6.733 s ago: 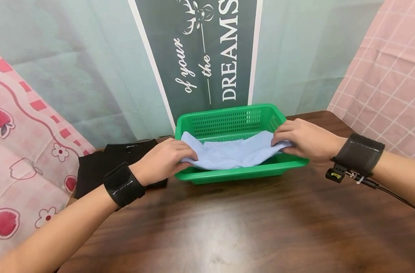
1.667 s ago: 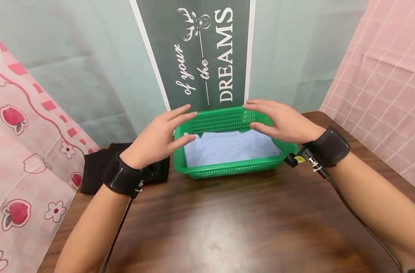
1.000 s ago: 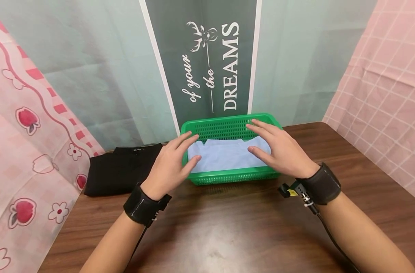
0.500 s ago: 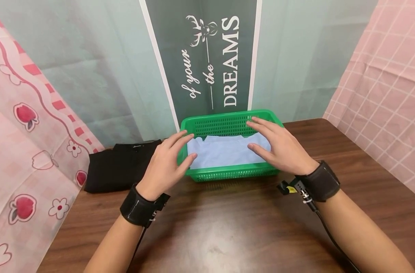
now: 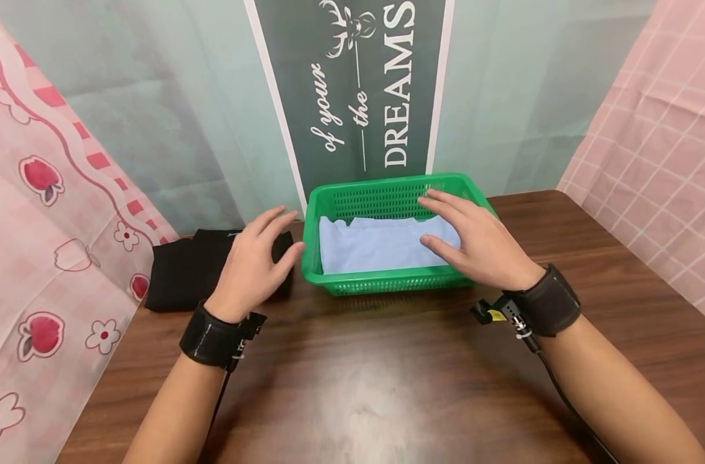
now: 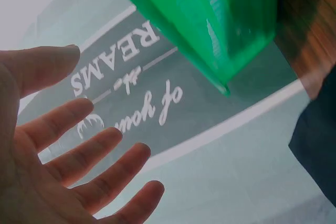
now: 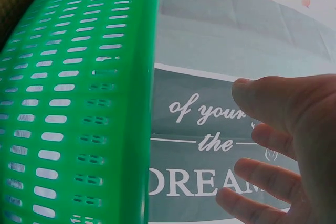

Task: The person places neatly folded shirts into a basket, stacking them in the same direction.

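Note:
A light blue folded cloth (image 5: 376,245) lies flat inside a green slotted plastic basket (image 5: 399,276). My right hand (image 5: 482,248) hovers above the basket's right part, fingers extended and holding nothing. To the basket's left, my left hand (image 5: 249,267) is held up in front of a folded black cloth (image 5: 181,277), partly covering it from sight. Its fingers are spread and grip nothing, as the left wrist view also shows with the bare palm (image 6: 47,182). Beside the right hand in the right wrist view stands the slotted basket wall (image 7: 68,98).
The brown wooden table (image 5: 352,374) carries both the basket and the black cloth. A grey-green curtain with a dark lettered panel (image 5: 358,96) hangs behind. Pink patterned fabric (image 5: 45,258) borders the left side, pink checked fabric (image 5: 666,148) the right. Each wrist wears a black strap with a cable.
Several seconds ago both hands gripped the blue cloth in the basket; they let go, leaving it lying flat. Lately my left hand has moved left towards the black cloth, while the right barely shifted.

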`<state>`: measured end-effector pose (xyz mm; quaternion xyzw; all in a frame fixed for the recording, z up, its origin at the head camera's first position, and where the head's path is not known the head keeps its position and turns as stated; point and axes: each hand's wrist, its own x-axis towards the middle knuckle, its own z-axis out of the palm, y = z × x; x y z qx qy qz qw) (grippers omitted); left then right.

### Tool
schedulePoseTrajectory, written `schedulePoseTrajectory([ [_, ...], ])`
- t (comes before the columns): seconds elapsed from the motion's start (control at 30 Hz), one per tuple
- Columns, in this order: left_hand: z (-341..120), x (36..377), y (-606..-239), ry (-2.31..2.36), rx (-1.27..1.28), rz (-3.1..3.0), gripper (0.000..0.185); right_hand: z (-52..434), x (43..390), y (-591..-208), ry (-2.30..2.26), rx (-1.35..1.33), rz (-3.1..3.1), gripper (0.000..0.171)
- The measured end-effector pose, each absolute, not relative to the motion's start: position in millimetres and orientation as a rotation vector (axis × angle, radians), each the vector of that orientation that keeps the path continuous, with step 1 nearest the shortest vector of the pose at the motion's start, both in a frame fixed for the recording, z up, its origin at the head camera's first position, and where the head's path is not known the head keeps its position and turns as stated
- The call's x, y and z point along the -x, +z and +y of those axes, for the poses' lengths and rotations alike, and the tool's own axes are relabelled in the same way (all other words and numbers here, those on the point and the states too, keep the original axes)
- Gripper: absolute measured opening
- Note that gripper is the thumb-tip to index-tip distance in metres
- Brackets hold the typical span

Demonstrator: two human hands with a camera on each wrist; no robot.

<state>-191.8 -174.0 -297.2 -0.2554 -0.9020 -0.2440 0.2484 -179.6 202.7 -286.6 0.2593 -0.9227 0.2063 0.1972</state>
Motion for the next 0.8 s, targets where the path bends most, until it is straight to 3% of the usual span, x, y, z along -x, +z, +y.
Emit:
schedulePoseTrajectory([
  [0.43, -243, 212, -292, -0.679, 0.436, -2.55, 0.046, 203, 179, -279, 0.595, -0.737, -2.581, 0.063],
  [0.8, -286, 228, -315, -0.516, 0.237, -2.891, 0.055, 206, 180, -282, 0.615, -0.718, -2.613, 0.062],
])
